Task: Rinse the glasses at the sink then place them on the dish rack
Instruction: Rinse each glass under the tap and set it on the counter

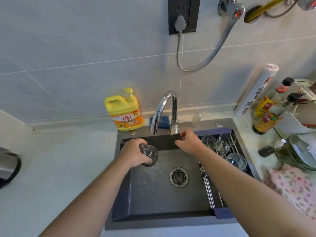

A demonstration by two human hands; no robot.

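Our left hand point(135, 153) wraps round a glass point(150, 152), tipped sideways just below-left of the faucet point(159, 111), over the sink point(153, 194). Our right hand point(189, 141) sits at the faucet's base, fingers bent; whether it grips anything, we cannot tell. Right of the faucet, more glasses point(209, 141) sit in the dish rack point(207, 187).

We log a yellow detergent jug point(124, 112) upright on the pale surface point(59, 168), against the tiled wall.

- Just right of the jug: a blue scrubber point(161, 121).
- Farther right: a small clear bottle point(196, 118), a white roll point(256, 90) leaning on the wall, and sauce bottles point(266, 120).
- Above and right of the jug: a dark socket point(183, 15) with a grey plug point(180, 23).
- Far left: a steel-and-black appliance point(8, 165), cut by the edge.
- Far right, lower: a floral cloth point(290, 187).
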